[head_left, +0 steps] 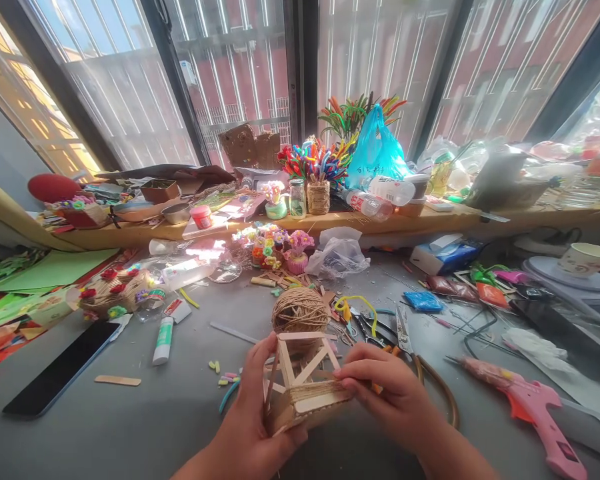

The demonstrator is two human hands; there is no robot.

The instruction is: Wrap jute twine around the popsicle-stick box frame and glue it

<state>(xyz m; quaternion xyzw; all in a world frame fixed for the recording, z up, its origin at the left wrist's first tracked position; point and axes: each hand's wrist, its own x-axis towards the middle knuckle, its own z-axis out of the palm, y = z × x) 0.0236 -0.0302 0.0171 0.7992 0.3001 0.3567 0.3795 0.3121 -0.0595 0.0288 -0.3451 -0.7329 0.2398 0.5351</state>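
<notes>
My left hand (247,417) grips a small frame built of wooden craft sticks (304,380) from its left side and underneath. Jute twine is wound around the frame's lower bar. My right hand (387,393) pinches that bar at its right end, fingers pressed on the twine wrap. A ball of jute twine (301,311) lies on the grey table (145,407) just behind the frame.
A pink glue gun (530,407) lies at the right, scissors (404,331) and pliers behind my right hand. A black phone (60,375), a glue stick (163,340) and a loose craft stick (117,381) lie at the left. The window ledge (290,227) holds jars, pipe cleaners and bottles.
</notes>
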